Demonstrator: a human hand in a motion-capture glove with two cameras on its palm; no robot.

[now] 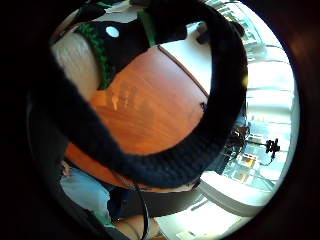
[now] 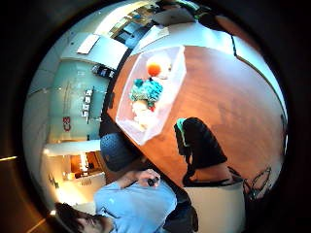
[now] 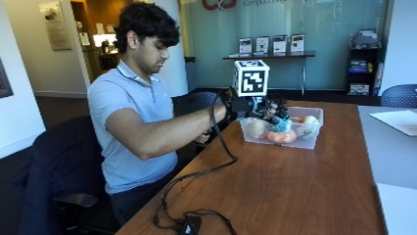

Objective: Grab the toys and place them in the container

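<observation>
Hovering right hand just above container; finger state not discernible; toys inside judged soft, light; grasp by body.

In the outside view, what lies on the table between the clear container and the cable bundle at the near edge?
Only bare wood tabletop between the container and the cable bundle; outside view shows it.

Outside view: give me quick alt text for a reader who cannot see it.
A seated person's gloved right hand is above a clear plastic container at the far end of a wooden table. Toys already lie inside, among them an orange one and a teal one.
</observation>
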